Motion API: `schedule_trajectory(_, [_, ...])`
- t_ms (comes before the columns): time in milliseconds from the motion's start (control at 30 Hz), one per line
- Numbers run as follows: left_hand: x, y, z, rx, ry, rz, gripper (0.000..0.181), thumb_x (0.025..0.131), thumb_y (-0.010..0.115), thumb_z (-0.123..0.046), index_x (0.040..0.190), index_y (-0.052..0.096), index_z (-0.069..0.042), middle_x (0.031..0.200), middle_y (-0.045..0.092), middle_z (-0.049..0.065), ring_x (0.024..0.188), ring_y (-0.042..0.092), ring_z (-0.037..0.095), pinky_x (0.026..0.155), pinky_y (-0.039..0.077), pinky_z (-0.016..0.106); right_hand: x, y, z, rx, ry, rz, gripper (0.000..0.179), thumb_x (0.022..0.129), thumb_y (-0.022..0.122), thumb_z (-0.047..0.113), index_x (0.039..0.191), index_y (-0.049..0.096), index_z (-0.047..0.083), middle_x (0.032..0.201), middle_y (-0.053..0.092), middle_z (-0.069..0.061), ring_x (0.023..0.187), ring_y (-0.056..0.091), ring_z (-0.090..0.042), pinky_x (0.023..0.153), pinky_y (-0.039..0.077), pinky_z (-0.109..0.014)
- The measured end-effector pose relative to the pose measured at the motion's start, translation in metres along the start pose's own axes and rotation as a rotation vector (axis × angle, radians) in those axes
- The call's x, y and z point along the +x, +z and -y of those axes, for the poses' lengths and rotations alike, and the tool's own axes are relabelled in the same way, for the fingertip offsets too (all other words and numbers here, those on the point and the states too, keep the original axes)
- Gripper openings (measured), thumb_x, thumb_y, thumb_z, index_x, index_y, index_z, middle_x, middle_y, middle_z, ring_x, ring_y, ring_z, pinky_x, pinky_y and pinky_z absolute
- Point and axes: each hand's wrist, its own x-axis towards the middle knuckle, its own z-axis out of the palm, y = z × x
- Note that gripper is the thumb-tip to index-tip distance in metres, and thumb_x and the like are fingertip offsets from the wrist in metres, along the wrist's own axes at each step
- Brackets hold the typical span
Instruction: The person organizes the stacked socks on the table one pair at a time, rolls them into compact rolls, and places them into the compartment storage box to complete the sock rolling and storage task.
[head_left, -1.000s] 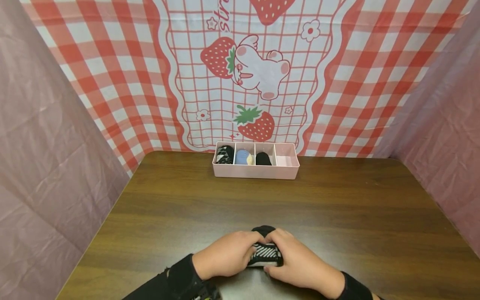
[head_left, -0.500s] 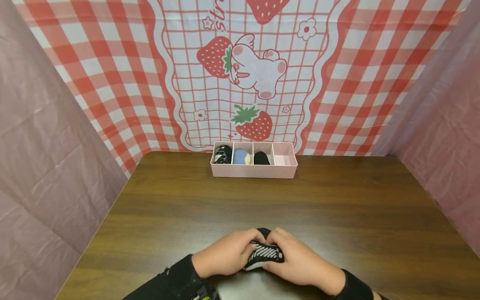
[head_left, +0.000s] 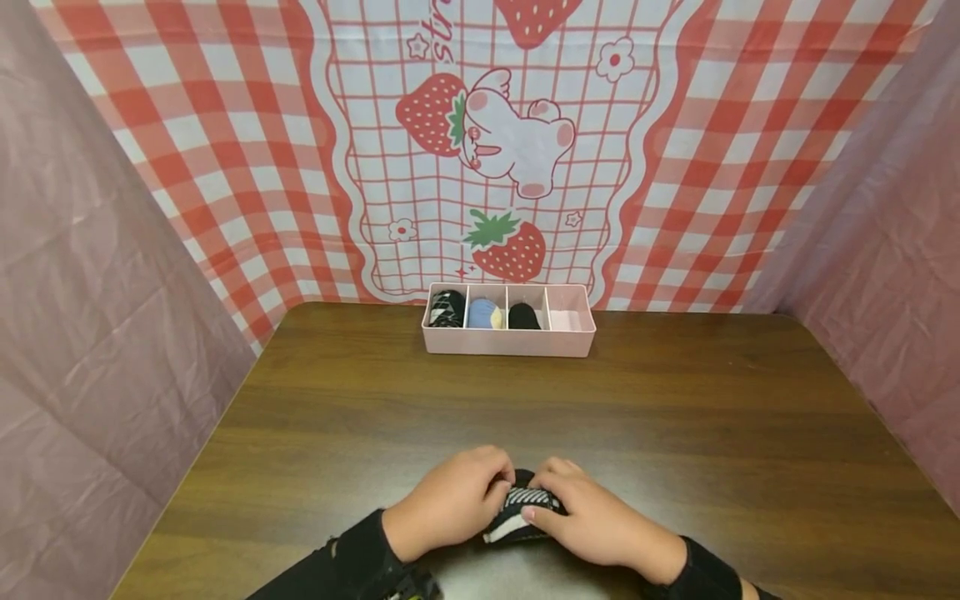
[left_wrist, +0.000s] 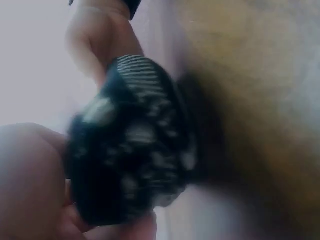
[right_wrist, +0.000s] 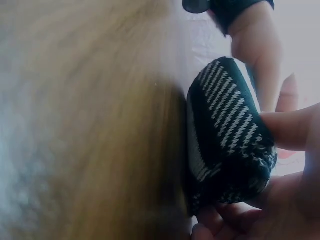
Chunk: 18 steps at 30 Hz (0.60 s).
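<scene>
A rolled-up black sock point(head_left: 530, 498) with white diagonal stripes and a white band lies on the table between the two hands. At its left end, my left hand point(head_left: 457, 500) holds it with bent fingers. My right hand point(head_left: 600, 525) grips the other end, the thumb on the near side and the fingers over the far side. In the right wrist view the rolled sock point(right_wrist: 227, 115) rests against the tabletop, pinched by the right thumb and fingers. The left wrist view is blurred, with the patterned end of the sock point(left_wrist: 140, 140) beside the left fingers.
A pink divided box point(head_left: 510, 342) stands at the table's back edge. Its compartments hold a black-and-white patterned sock roll point(head_left: 447, 309), a blue-and-cream one point(head_left: 483, 314) and a black one point(head_left: 523, 317). A checked strawberry cloth point(head_left: 517, 150) hangs behind the wooden table point(head_left: 675, 400).
The left hand has shifted slightly away from the sock's middle and its fingers have drawn back to the left end. The sock has tilted, showing more of its white band.
</scene>
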Motion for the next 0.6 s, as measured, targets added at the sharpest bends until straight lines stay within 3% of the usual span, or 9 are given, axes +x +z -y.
schedule_trajectory(133, [-0.006, -0.005, -0.009, 0.113, 0.068, -0.031, 0.006, 0.099, 0.069, -0.027, 0.099, 0.07, -0.021, 0.095, 0.06, -0.014, 0.087, 0.057, 0.003, 0.082, 0.051, 0.031, 0.001, -0.001, 0.001, 0.039, 0.048, 0.029, 0.024, 0.105, 0.056, 0.043, 0.105, 0.068, 0.022, 0.101, 0.053, 0.012, 0.095, 0.049, -0.012, 0.077, 0.044, -0.031])
schedule_trajectory(333, [-0.012, -0.007, -0.021, 0.2, 0.116, 0.057, 0.031, 0.086, 0.084, -0.031, 0.11, 0.068, -0.018, 0.097, 0.058, -0.012, 0.08, 0.05, 0.001, 0.071, 0.047, 0.022, 0.002, -0.004, -0.001, 0.109, 0.1, 0.076, 0.026, 0.105, 0.056, 0.045, 0.101, 0.068, 0.022, 0.094, 0.056, 0.009, 0.085, 0.051, -0.012, 0.07, 0.043, -0.03])
schedule_trajectory(600, [-0.011, -0.005, -0.018, 0.204, 0.172, 0.07, 0.025, 0.09, 0.076, -0.019, 0.114, 0.069, -0.016, 0.102, 0.062, -0.01, 0.09, 0.057, 0.0, 0.077, 0.049, 0.018, 0.002, -0.004, 0.0, 0.207, 0.165, 0.071, 0.025, 0.106, 0.054, 0.041, 0.107, 0.059, 0.016, 0.093, 0.059, 0.002, 0.079, 0.054, -0.016, 0.064, 0.043, -0.031])
